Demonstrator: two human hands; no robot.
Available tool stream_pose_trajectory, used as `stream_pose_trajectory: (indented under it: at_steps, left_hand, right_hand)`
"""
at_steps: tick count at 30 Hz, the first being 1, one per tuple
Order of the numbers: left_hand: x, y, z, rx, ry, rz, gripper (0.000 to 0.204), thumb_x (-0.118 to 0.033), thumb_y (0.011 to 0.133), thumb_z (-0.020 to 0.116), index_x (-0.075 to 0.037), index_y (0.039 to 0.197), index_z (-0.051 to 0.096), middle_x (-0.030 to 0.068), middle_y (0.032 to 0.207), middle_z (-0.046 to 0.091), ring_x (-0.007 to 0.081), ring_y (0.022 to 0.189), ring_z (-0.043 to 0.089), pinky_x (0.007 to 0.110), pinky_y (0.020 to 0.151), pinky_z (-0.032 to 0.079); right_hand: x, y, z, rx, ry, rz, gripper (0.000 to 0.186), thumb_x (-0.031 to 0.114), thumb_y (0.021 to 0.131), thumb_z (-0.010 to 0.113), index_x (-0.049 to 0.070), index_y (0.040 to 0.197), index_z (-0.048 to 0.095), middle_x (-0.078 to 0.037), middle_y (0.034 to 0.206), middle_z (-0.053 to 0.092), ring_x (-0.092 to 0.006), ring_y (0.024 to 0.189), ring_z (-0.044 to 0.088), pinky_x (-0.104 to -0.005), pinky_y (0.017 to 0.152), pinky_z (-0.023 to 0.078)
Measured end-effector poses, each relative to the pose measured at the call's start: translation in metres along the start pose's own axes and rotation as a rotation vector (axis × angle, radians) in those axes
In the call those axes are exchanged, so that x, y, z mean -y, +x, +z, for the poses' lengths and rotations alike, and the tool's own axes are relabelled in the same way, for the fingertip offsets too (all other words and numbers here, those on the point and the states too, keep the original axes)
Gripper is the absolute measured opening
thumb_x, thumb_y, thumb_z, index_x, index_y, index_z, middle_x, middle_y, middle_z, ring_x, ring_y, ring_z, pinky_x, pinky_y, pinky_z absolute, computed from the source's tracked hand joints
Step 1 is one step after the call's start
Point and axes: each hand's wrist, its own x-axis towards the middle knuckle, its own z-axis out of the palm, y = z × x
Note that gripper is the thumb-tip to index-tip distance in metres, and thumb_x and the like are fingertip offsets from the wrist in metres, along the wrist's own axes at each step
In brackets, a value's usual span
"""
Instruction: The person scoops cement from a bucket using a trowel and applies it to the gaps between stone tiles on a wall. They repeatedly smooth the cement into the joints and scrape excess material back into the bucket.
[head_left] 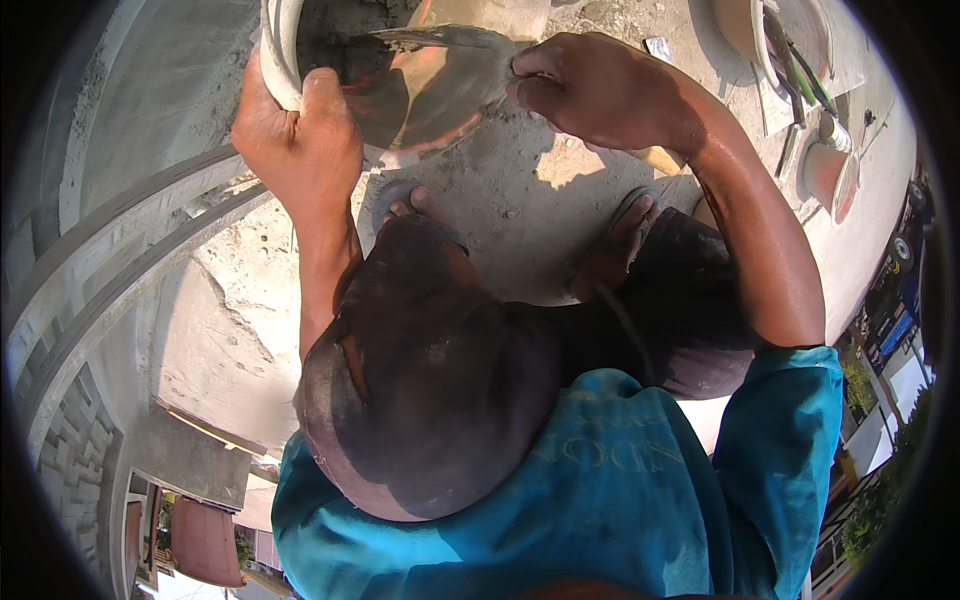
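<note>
My left hand (pixel 300 135) is closed round the pale, thick rim of a bucket-like container (pixel 281 50), thumb on top. The container's inside is dark and partly cut off by the upper edge. My right hand (pixel 600 95) is closed on a trowel (pixel 450 38), whose wooden handle end sticks out below the palm. The grey, smeared blade points left toward the container's mouth. Below the blade sits a round, mortar-grey surface with a reddish edge (pixel 430 115); whether it is a basin or part of the container I cannot tell.
My sandalled feet stand on the dusty concrete floor (pixel 500 220). At the upper right is a pale bucket (pixel 740 30) with long tools beside it, and a small reddish-brown pot (pixel 828 180). A curved grey wall ledge (pixel 130 215) runs along the left.
</note>
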Motion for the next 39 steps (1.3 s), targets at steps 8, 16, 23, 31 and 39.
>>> stream_pose_trajectory:
  at_steps: [8,16,23,31,39]
  left_hand:
    - [0.000,-0.005,-0.005,0.035,0.090,0.007,0.054,0.002,0.079,0.052,0.004,0.131,0.064,0.0117,0.104,0.075,0.0121,0.087,0.068,0.027,0.082,0.054]
    - [0.006,0.008,-0.007,-0.157,-0.243,-0.245,0.037,0.003,0.078,0.051,0.006,0.113,0.064,0.0082,0.095,0.064,0.0148,0.081,0.058,0.028,0.079,0.050]
    - [0.023,0.011,0.001,-0.369,-0.492,-0.483,0.045,0.004,0.079,0.051,0.008,0.123,0.059,0.0103,0.103,0.062,0.0186,0.089,0.059,0.031,0.081,0.049]
    - [0.045,0.001,-0.002,-0.438,-0.454,-0.537,0.038,0.003,0.083,0.051,0.007,0.119,0.060,0.0094,0.102,0.063,0.0162,0.087,0.058,0.030,0.081,0.047]
    - [0.029,-0.002,0.002,-0.428,-0.444,-0.529,0.035,0.004,0.084,0.052,0.004,0.118,0.062,0.0076,0.100,0.064,0.0145,0.084,0.057,0.027,0.077,0.047]
  right_hand:
    - [-0.012,0.010,0.011,0.003,-0.080,-0.322,0.040,0.029,0.101,0.042,-0.002,0.086,0.061,-0.017,0.069,0.060,-0.0260,0.059,0.068,-0.0369,0.065,0.056]
    - [-0.009,-0.066,0.007,-0.121,0.336,0.106,0.033,0.034,0.099,0.055,0.003,0.096,0.064,-0.011,0.072,0.061,-0.0275,0.060,0.065,-0.0401,0.057,0.051]
    - [-0.038,-0.057,0.134,-0.821,0.056,0.041,0.028,0.025,0.084,0.080,0.009,0.107,0.072,-0.006,0.092,0.064,-0.0277,0.072,0.067,-0.0387,0.057,0.053]
    - [-0.034,-0.135,0.155,-0.581,0.134,0.197,0.024,0.015,0.085,0.077,0.006,0.106,0.069,-0.011,0.099,0.066,-0.0333,0.078,0.068,-0.0382,0.064,0.055]
    - [-0.015,-0.116,0.118,-0.165,1.033,0.187,0.029,0.027,0.102,0.055,-0.001,0.102,0.064,-0.007,0.074,0.061,-0.0116,0.065,0.060,-0.0305,0.057,0.049]
